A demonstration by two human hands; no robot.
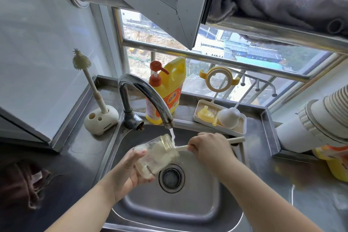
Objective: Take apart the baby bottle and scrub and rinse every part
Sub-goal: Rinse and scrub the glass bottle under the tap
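My left hand [131, 167] grips the clear baby bottle body [157, 154] over the steel sink [216, 213], mouth tilted up toward the tap. My right hand [209, 147] holds the cream handle of a bottle brush [180, 148]; its head is inside the bottle. Water runs from the faucet [148, 94] onto the bottle's rim. On the white drying tray [243, 128] lie a yellow spout [204, 113], a white cap [228, 117] and a straw piece. The yellow handled collar ring [218, 79] hangs on the rack above it.
A yellow detergent pump bottle [165, 88] stands behind the faucet. Another brush [88, 79] stands in a cream holder [100, 120] on the left counter. A dark cloth [24, 182] lies at far left. A white pipe [310, 122] and yellow bag sit at right.
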